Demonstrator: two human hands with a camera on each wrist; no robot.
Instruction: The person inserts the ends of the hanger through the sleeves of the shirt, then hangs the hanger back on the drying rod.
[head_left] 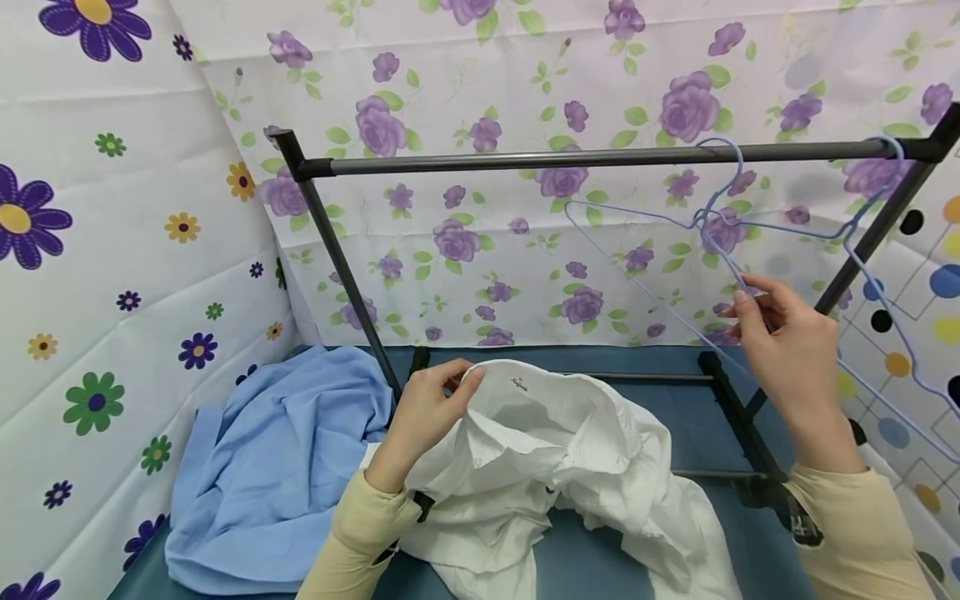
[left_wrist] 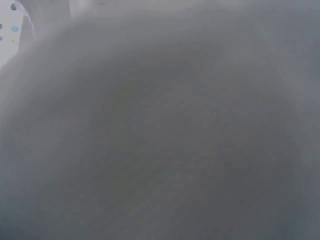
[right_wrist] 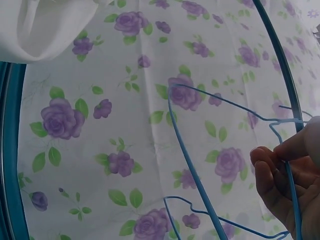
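Note:
A white collared shirt (head_left: pixel 630 450) lies crumpled in front of me, its neck opening facing up and small dark lettering inside the collar. My left hand (head_left: pixel 431 408) pinches the left side of that collar between thumb and fingers. Blurred pale cloth (left_wrist: pixel 160 130) fills nearly all of the left wrist view, hiding the hand there. A blue wire hanger (head_left: pixel 701 218) hangs by its hook from the rack's top rail. On its wire, just below the neck, my right hand (head_left: pixel 795 358) has a pinch grip. The right wrist view shows those fingers (right_wrist: pixel 265 172) curled at the wire.
A second blue hanger (head_left: pixel 850 227) hangs at the rail's right end. The dark metal rack (head_left: pixel 525 161) stands behind the shirt, its feet on the blue surface (head_left: pixel 585 558). A light blue garment (head_left: pixel 277 475) lies heaped at left. Flower-printed sheets (head_left: pixel 450 83) form the backdrop.

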